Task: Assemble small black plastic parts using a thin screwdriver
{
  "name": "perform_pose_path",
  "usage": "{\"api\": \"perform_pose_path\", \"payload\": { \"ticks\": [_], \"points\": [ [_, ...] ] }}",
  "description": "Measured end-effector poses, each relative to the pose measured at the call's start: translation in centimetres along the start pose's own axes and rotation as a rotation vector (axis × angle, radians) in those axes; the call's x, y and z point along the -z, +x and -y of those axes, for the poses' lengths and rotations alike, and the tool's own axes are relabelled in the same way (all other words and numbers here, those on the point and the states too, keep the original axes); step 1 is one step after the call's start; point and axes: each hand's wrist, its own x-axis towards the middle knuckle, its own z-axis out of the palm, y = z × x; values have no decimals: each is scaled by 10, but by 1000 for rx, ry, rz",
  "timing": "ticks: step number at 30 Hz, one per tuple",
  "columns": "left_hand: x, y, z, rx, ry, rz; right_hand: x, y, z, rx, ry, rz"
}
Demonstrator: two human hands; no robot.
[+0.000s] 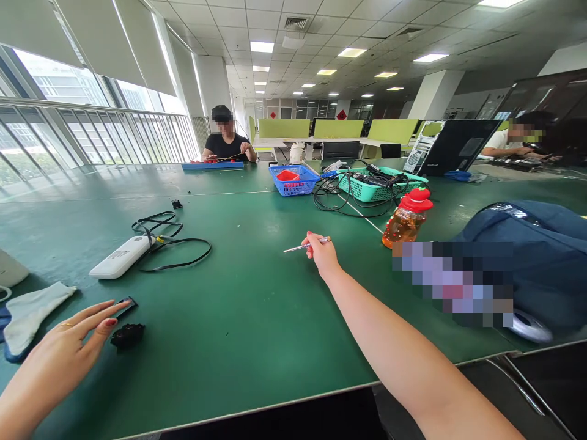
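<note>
My right hand point(321, 250) is closed around a slim screwdriver point(298, 248), held low over the green table with its metal tip pointing left. Its handle is mostly hidden in my fingers. At the lower left, my left hand point(76, 345) stretches its fingers out. Their tips reach a small dark flat piece point(130, 305) and seem to touch it. Just right of the thumb lies a lumpy black part point(128, 336), apart from the hand; I cannot make out its kind.
A white power strip-like block point(121, 258) with a looped black cord point(202, 241) lies left. Cloth gloves point(34, 315) are beside my left hand. Blue basket point(296, 183), green cable basket point(362, 190), red-lidded bottle point(407, 220) and backpack point(541, 263) stand farther off. Two people sit beyond.
</note>
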Motion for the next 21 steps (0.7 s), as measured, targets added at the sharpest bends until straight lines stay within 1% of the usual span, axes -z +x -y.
{"api": "perform_pose_path", "payload": {
  "ticks": [2, 3, 6, 7, 8, 13, 17, 21],
  "points": [
    [-1, 8, 7, 46, 25, 60, 0, 0, 0, 7, 0, 1],
    [-1, 11, 9, 80, 33, 113, 0, 0, 0, 8, 0, 1],
    [-2, 12, 4, 208, 48, 286, 0, 1, -1, -3, -10, 3],
    [-2, 12, 1, 233, 54, 316, 0, 1, -2, -8, -12, 4],
    [-1, 11, -2, 240, 64, 319, 0, 1, -2, -10, -15, 5],
    [2, 9, -15, 198, 84, 203, 0, 0, -2, 5, -28, 10],
    [1, 9, -14, 139, 83, 139, 0, 0, -1, 0, -30, 3],
    [-5, 9, -10, 37, 58, 79, -1, 0, -2, 3, -46, 9]
  ]
}}
